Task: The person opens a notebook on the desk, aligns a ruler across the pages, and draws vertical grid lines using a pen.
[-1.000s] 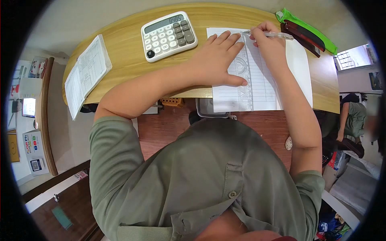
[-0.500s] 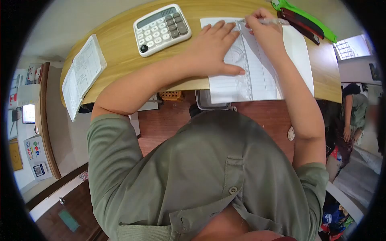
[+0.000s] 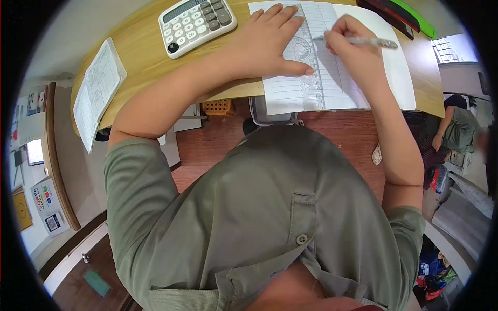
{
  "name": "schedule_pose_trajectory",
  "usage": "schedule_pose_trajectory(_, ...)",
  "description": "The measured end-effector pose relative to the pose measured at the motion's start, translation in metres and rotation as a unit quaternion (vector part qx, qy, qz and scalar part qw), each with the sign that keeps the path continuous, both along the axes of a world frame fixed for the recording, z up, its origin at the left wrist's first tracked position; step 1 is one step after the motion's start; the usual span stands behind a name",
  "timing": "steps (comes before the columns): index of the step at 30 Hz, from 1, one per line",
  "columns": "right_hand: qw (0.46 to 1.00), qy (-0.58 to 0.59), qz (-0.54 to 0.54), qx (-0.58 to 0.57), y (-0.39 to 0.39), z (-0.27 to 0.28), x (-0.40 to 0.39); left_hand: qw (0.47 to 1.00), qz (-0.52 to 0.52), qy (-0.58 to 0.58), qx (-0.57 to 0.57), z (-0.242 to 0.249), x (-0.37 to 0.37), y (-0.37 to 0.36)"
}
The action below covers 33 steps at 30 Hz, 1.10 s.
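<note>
A curved wood-grain desk [image 3: 140,57] stands by pale walls [image 3: 83,155], above a reddish-brown floor [image 3: 212,150].

the white sign [image 3: 47,199] at far left reads "qr ph".

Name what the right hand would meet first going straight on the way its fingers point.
Likely the clear ruler beside the right hand, though height above the paper is unclear.
</note>
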State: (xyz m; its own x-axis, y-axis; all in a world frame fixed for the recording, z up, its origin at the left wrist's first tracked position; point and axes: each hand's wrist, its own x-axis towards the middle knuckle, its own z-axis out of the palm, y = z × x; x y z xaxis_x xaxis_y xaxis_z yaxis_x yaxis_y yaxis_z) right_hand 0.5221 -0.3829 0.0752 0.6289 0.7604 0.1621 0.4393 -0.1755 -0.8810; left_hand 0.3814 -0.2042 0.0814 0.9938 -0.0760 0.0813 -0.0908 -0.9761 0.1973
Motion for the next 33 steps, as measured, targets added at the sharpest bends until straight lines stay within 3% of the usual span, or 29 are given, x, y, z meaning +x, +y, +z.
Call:
schedule_pose_trajectory(8,0.999,-0.045,0.013,-0.025,-0.044,0.017,-0.046,1.000,0.005,-0.021,0.022,-0.006,0.002,0.000)
schedule_pose_trajectory(13,0.997,-0.060,0.010,-0.043,-0.059,0.027,-0.065,0.999,0.013,0.018,-0.024,0.004,-0.001,-0.003)
schedule_pose_trajectory(24,0.998,-0.053,0.018,-0.033,-0.069,0.028,-0.075,1.000,0.011,-0.012,-0.010,-0.011,0.003,0.002)
schedule_pose_trajectory(31,0.997,-0.063,0.015,-0.028,-0.069,0.027,-0.076,0.999,0.021,0.035,-0.032,0.009,-0.001,-0.004)
schedule_pose_trajectory(33,0.997,-0.064,0.018,-0.028,-0.069,0.027,-0.076,1.000,0.020,0.017,-0.014,-0.006,0.002,0.001)
